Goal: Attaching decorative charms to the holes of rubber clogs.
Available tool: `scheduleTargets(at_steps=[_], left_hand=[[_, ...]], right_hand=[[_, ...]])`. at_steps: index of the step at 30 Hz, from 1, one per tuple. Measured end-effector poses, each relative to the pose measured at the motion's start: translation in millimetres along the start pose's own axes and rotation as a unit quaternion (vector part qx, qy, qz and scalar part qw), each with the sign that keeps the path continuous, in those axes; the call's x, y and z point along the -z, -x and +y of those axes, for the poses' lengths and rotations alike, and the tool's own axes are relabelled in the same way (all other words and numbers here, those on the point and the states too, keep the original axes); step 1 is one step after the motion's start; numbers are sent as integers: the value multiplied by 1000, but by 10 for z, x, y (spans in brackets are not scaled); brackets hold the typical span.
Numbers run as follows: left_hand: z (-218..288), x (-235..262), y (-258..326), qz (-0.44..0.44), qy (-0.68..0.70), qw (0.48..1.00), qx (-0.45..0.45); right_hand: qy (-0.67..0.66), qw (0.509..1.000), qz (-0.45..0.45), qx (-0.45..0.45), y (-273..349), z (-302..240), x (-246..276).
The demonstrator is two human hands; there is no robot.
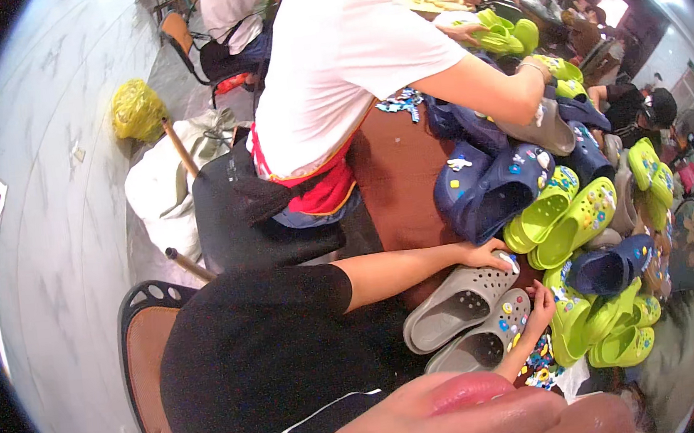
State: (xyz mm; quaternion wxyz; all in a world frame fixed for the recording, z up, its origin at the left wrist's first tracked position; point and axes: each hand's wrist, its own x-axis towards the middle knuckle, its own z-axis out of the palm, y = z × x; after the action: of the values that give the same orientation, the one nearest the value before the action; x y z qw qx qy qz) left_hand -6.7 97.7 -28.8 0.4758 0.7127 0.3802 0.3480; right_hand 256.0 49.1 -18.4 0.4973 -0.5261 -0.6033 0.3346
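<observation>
Two grey clogs lie side by side in front of me, with their toes pointing away. My left hand (486,255) grips the toe of the farther grey clog (456,306), thumb over its top, where a small white and blue charm (511,263) sits. My right hand (542,308) is beside the toe of the nearer grey clog (492,332), which bears several colourful charms. Its fingers are curled together, and whatever is between them is too small to make out. Loose charms (538,363) are heaped beside my right forearm.
Several lime green clogs (567,224) and navy clogs (503,193) with charms crowd the brown table (398,182). At my left a co-worker in a white shirt (349,66) reaches over the clogs. A white sack (168,183) and yellow bag (135,110) stand behind.
</observation>
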Motion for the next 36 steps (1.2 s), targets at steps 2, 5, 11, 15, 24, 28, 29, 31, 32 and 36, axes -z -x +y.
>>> scheduleTargets(at_steps=[2,5,11,15,24,28,29,31,32,36], left_hand=[[6,33,-31,-61,38,997,30],[-283,-95,-99,-40,108,993,27],[30,-24,-72,-89,84,991,53],[-249,-139,-122,-51,133,989,50],[-253,-176,-178,-68,121,989,42],[-254,-205,-155,-18,111,993,30],[-242,-194,-155,-41,131,989,45],[-335,-162,-171,-44,128,990,36],[-382,-142,-174,-49,124,991,26],[-218,-97,-141,-72,115,990,41]], right_hand=[[14,1000,-5,1,-31,102,74],[13,1000,-18,-9,-35,-27,-27],[19,1000,9,-20,30,6,93],[21,1000,-7,1,-34,96,54],[38,999,-7,-13,-20,65,89],[23,1000,-15,-13,-45,148,107],[23,1000,-14,-9,-55,189,132],[12,1000,-15,-7,-55,129,41],[2,1000,-15,-6,-55,104,1],[1,1000,-18,-17,-49,128,81]])
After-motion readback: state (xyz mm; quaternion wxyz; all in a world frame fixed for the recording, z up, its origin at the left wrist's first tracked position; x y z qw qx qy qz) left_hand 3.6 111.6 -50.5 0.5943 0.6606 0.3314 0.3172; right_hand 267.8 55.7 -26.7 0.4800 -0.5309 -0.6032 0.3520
